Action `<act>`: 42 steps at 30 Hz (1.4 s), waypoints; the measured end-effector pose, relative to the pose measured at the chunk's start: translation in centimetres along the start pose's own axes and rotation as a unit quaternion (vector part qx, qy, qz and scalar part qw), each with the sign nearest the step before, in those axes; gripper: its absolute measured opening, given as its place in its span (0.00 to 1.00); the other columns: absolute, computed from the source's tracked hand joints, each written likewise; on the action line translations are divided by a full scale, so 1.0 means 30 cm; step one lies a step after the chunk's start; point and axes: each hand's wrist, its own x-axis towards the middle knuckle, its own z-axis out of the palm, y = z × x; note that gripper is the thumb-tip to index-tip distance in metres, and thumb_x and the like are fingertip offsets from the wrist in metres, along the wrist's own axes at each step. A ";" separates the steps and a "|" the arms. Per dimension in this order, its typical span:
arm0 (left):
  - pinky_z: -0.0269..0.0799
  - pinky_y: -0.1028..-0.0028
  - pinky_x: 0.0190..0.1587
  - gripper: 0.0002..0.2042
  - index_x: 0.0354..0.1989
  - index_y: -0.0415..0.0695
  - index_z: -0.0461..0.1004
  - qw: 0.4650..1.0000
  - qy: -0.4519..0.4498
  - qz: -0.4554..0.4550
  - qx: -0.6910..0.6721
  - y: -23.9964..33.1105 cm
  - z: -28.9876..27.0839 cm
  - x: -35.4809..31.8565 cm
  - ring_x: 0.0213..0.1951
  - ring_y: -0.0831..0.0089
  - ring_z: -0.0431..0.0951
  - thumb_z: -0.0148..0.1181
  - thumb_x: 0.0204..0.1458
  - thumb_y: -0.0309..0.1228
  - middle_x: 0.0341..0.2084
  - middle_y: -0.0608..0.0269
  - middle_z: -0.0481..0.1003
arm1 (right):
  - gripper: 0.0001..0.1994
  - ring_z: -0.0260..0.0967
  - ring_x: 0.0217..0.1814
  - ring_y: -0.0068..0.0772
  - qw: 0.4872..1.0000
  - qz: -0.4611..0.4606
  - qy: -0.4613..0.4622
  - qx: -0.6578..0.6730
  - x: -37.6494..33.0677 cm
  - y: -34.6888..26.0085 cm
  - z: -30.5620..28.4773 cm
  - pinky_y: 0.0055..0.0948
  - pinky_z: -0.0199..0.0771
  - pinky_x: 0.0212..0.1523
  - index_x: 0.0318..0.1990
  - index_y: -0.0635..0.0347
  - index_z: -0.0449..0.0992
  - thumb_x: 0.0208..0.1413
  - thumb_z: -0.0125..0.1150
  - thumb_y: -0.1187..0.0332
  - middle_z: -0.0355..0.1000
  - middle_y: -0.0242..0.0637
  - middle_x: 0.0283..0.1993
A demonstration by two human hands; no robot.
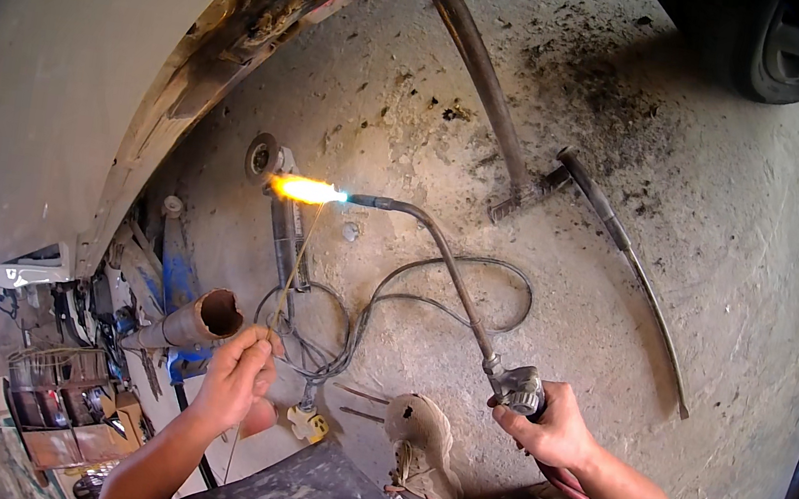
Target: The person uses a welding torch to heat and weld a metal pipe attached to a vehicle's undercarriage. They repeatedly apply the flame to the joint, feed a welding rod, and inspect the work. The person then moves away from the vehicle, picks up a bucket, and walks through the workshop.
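My right hand point(558, 427) is closed round the handle and valve end of a gas torch point(453, 267). The torch's bent neck runs up and to the left, and an orange flame point(304, 190) with a blue root burns from its tip. In my pinched left hand point(240, 375) is a thin filler rod point(300, 262), its upper end reaching the flame near the torch tip. Below the hand the rod's other end hangs down. Beyond the flame, an angle grinder point(284, 224) lies on the floor, partly hidden by the flame's glow.
A car body with a rusty, burnt sill point(236, 36) fills the upper left. A metal stand point(484, 69), a curved bar point(627, 244), a looped cable point(366, 311) with a yellow plug point(308, 425) and a rusty pipe point(199, 319) surround me. A tyre point(763, 55) stands far right.
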 end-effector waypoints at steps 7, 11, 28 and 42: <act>0.46 0.83 0.16 0.09 0.35 0.42 0.64 1.000 0.001 0.004 0.008 -0.002 -0.001 0.002 0.15 0.85 0.51 0.40 0.62 0.33 0.13 0.73 0.55 | 0.09 0.55 0.23 0.14 1.000 -0.007 -0.007 -0.005 -0.004 -0.042 0.004 0.22 0.58 0.22 0.27 0.67 0.71 0.49 0.63 0.70 0.63 0.23 0.20; 0.46 0.82 0.16 0.09 0.35 0.42 0.64 1.000 -0.004 0.012 0.011 0.001 -0.005 -0.005 0.15 0.85 0.52 0.39 0.63 0.33 0.13 0.73 0.55 | 0.08 0.56 0.24 0.13 0.999 0.032 0.019 0.019 -0.002 -0.044 -0.001 0.21 0.58 0.22 0.28 0.67 0.72 0.50 0.63 0.70 0.65 0.24 0.21; 0.72 0.57 0.35 0.09 0.33 0.46 0.74 0.805 0.051 -0.183 0.561 -0.315 -0.507 -0.488 0.32 0.50 0.77 0.49 0.54 0.35 0.25 0.50 0.76 | 0.09 0.55 0.15 0.14 0.991 0.039 0.053 0.118 0.058 0.001 0.024 0.19 0.57 0.15 0.39 0.70 0.73 0.53 0.57 0.73 0.62 0.24 0.19; 0.73 0.55 0.40 0.12 0.34 0.46 0.76 0.683 -0.009 -0.297 0.667 -0.600 -0.683 -0.494 0.36 0.51 0.77 0.46 0.53 0.37 0.30 0.50 0.77 | 0.11 0.56 0.14 0.14 0.991 0.028 0.067 0.108 0.067 -0.008 0.017 0.19 0.58 0.14 0.40 0.71 0.72 0.53 0.57 0.71 0.61 0.24 0.18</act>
